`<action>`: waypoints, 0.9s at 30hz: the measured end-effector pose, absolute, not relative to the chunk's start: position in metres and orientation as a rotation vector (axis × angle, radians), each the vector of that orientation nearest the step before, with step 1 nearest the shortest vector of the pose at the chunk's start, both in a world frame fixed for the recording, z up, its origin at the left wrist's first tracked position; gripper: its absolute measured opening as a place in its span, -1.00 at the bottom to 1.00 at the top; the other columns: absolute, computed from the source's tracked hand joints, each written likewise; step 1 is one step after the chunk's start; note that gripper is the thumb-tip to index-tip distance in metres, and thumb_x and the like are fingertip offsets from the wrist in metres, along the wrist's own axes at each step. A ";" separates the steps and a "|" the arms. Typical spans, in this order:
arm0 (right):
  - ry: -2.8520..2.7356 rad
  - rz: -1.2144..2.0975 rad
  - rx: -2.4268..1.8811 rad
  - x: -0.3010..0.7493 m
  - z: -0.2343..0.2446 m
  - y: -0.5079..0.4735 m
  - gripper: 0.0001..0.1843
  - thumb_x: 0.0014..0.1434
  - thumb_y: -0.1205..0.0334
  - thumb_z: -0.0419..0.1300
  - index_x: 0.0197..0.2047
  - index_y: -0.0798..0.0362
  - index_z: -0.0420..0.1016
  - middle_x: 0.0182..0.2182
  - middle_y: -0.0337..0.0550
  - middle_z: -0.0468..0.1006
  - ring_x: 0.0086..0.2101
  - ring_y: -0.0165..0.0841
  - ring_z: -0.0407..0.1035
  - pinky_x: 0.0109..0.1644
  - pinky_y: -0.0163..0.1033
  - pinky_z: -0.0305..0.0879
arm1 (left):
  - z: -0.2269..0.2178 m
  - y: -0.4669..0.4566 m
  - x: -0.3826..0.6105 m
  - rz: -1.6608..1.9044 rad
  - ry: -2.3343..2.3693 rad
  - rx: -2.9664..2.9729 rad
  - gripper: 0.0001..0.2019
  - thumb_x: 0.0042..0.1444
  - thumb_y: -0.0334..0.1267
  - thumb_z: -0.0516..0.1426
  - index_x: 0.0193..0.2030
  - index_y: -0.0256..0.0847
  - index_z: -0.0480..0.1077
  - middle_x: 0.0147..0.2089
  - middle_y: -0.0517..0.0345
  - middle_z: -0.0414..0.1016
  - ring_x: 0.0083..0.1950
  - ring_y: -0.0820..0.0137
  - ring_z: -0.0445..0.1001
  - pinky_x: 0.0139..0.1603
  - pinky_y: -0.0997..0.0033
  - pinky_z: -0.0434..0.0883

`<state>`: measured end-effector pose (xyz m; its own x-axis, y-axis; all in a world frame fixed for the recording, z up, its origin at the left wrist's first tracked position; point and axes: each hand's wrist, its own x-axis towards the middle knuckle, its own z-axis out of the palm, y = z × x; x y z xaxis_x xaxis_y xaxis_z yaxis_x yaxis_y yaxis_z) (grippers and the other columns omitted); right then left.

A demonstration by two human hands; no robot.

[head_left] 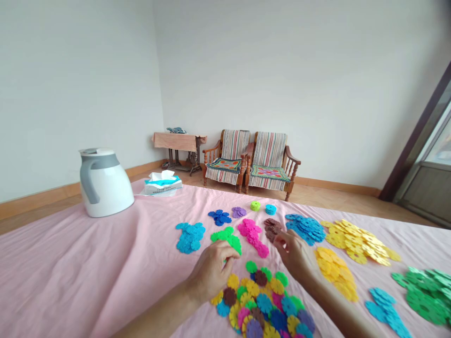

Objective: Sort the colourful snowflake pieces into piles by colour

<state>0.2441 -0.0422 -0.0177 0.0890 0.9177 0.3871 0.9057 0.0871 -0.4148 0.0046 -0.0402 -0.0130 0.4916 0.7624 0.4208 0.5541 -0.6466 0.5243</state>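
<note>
A mixed heap of coloured snowflake-shaped plastic discs (262,303) lies on the pink cloth in front of me. My left hand (211,270) rests at the heap's left edge, its fingers curled and pinched beside the light green pile (227,238). My right hand (294,253) hovers just beyond the heap, fingers pinched together close to the brown pile (272,228); what either holds is too small to make out. Sorted piles lie beyond: cyan (190,236), pink (252,234), dark blue (219,217), purple (238,212).
A white kettle (103,182) and a tissue box (162,183) stand at the far left. Blue (306,227), yellow (355,239) and green (426,293) piles spread to the right. Two wooden armchairs (252,159) and a small table (179,143) stand by the far wall.
</note>
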 end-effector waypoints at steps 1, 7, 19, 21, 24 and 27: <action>-1.905 0.066 -1.719 0.234 -0.013 -0.051 -0.79 0.09 0.23 0.05 -0.48 0.05 0.45 -0.45 -0.16 0.44 -0.37 -0.32 0.32 -0.29 -0.27 0.14 | -0.014 -0.041 0.005 0.905 1.103 2.427 -0.70 0.03 -0.52 0.00 -0.28 -0.17 0.52 -0.29 0.14 0.52 -0.19 0.38 0.43 -0.14 0.42 0.32; -2.081 0.125 -1.769 0.191 0.006 -0.092 -0.90 -0.04 0.20 0.21 -0.42 0.04 0.47 -0.36 -0.12 0.45 -0.24 -0.23 0.31 -0.17 -0.19 0.10 | -0.015 -0.045 0.008 0.797 1.091 2.447 -0.69 0.01 -0.52 0.00 -0.27 -0.16 0.52 -0.30 0.13 0.50 -0.17 0.35 0.41 -0.14 0.41 0.30; -2.011 0.222 -1.776 0.195 -0.010 -0.093 -0.86 -0.09 0.33 0.16 -0.37 0.02 0.43 -0.33 -0.18 0.46 -0.22 -0.26 0.28 -0.14 -0.18 0.02 | -0.014 -0.051 0.014 0.746 1.061 2.460 -0.72 0.04 -0.50 0.00 -0.31 -0.17 0.52 -0.35 0.13 0.47 -0.22 0.37 0.40 -0.20 0.45 0.29; -1.995 0.211 -1.753 0.192 -0.015 -0.092 -0.86 -0.11 0.39 0.13 -0.41 0.02 0.41 -0.36 -0.21 0.45 -0.24 -0.29 0.28 -0.15 -0.20 0.01 | -0.015 -0.051 0.015 0.741 1.054 2.461 -0.74 0.06 -0.47 0.00 -0.33 -0.17 0.51 -0.37 0.13 0.46 -0.24 0.38 0.40 -0.22 0.45 0.29; -1.968 0.184 -1.729 0.188 -0.019 -0.093 -0.82 -0.14 0.46 0.10 -0.41 0.04 0.39 -0.38 -0.22 0.46 -0.26 -0.31 0.28 -0.16 -0.22 0.01 | -0.016 -0.051 0.016 0.735 1.052 2.462 -0.78 0.08 -0.43 0.03 -0.34 -0.18 0.50 -0.39 0.14 0.45 -0.25 0.38 0.39 -0.25 0.47 0.29; -1.946 0.161 -1.741 0.184 -0.016 -0.095 -0.85 -0.08 0.35 0.14 -0.35 0.04 0.41 -0.34 -0.16 0.48 -0.24 -0.26 0.28 -0.15 -0.20 0.02 | -0.015 -0.051 0.017 0.741 1.049 2.453 -0.79 0.09 -0.41 0.03 -0.34 -0.18 0.51 -0.39 0.13 0.44 -0.26 0.39 0.38 -0.25 0.47 0.29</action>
<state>0.1835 -0.0950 -0.0160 -0.0391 0.9541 0.2968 0.8922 0.1670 -0.4196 0.0166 -0.0509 -0.0154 0.5847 0.7456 0.3197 0.5505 -0.6541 0.5188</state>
